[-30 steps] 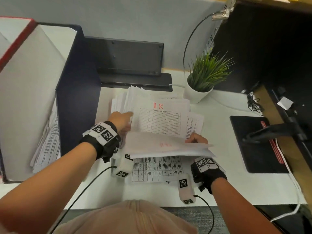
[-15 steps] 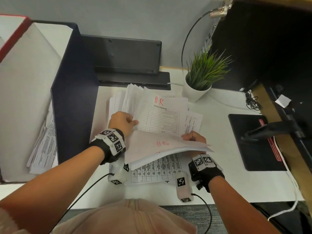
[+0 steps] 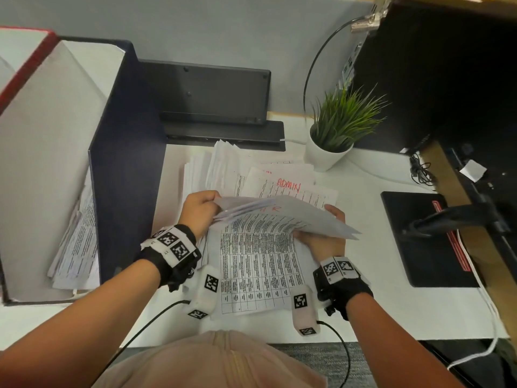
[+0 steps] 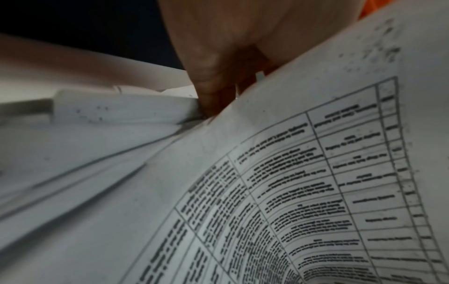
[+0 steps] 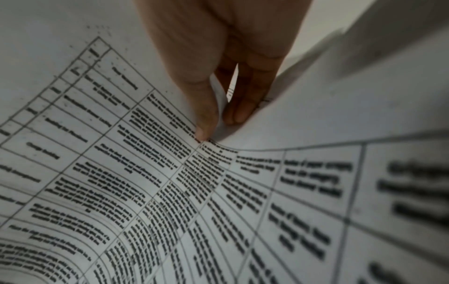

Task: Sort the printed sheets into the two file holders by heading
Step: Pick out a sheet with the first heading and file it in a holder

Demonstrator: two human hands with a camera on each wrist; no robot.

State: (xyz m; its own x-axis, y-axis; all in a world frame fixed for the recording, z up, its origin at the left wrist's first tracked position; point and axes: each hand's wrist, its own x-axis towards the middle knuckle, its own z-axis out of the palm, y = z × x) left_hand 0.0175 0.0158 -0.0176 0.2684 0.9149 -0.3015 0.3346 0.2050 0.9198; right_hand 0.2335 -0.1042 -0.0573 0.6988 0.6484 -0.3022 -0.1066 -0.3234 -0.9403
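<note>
Both hands hold a thin bundle of sheets [image 3: 293,217] with a red "HR" heading, raised a little above the desk. My left hand [image 3: 212,203] grips its left edge, and my right hand [image 3: 316,222] pinches its right side between thumb and fingers [image 5: 240,111]. A printed table sheet [image 3: 257,270] lies under the bundle. Behind it, a sheet headed "ADMIN" [image 3: 288,186] tops the loose pile [image 3: 218,166]. The navy file holder [image 3: 126,163] stands at the left with sheets [image 3: 78,247] inside; a red-edged holder [image 3: 25,60] stands beyond it.
A potted plant [image 3: 335,141] stands behind the pile at the right. A black pad [image 3: 428,239] and a dark arm [image 3: 447,219] lie at the right, with cables along the desk edge. A black device [image 3: 212,96] stands against the back wall.
The HR sheet that topped the pile is gone from it, and an ADMIN sheet now shows there. My left hand moved from the pile to the bundle's left edge.
</note>
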